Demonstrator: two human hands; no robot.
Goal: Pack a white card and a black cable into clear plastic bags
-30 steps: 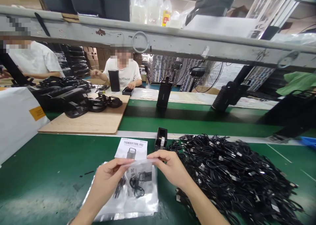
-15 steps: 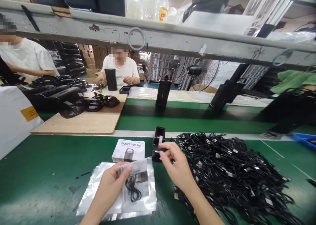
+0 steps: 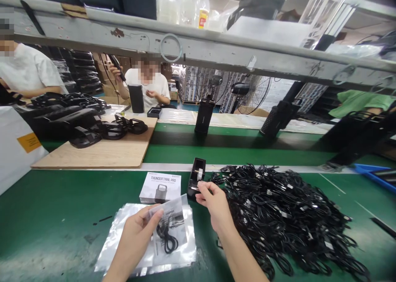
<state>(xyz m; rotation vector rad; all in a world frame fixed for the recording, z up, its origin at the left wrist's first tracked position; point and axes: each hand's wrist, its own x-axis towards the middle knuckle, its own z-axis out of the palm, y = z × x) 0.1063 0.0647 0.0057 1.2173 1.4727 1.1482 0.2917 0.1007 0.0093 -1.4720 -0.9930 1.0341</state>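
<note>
**Clear poly bag (image 3: 172, 226) held up in the left hand (image 3: 134, 240) over the green tabletop (image 3: 55, 216)**

Left hand's grip is closed on the bag's lower edge, thumb across the front; a coiled black cable (image 3: 167, 240) shows through the plastic. The bag sits just above a larger flat clear bag (image 3: 113, 249). The right hand (image 3: 215, 211) is apart from it, its grip narrow, with thumb and forefinger (image 3: 201, 196) pinched together just beside a black tape dispenser (image 3: 196, 178). Whether they hold anything is too small to tell.

Left of the dispenser lies a Thunder Trail Pro box (image 3: 159, 187); to the right spreads a heap of black cables (image 3: 287, 220). Farther off, black moulded trays (image 3: 85, 135) sit on a wooden board (image 3: 93, 156), and black cylindrical speakers (image 3: 204, 117) stand upright on the belt. Across the line, a co-worker (image 3: 148, 88) raises a black handheld device (image 3: 116, 66) in one hand.
</note>
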